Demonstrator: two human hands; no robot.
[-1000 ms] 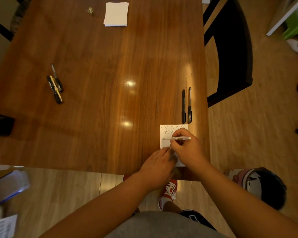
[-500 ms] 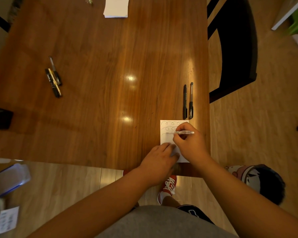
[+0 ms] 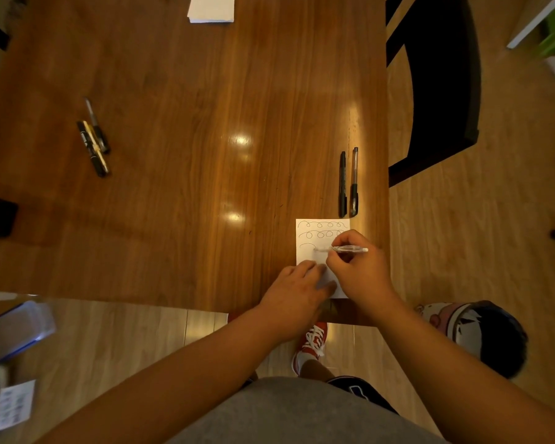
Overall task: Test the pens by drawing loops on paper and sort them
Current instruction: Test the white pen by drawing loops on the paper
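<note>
Rightward two pens point(image 3: 343, 184), leftward three pens point(image 3: 94, 148)

Light: dim and warm on my feed, everything amber.
Glare: two bright spots on the table point(image 3: 180, 155), plus a pale streak near its right edge.
Shadows: soft darker patch on the table's near left.
Blur: the pen point(image 3: 346, 249) tip smears; lower-left corner looks mushy.
Distortion: table edges bow, fisheye style.
</note>
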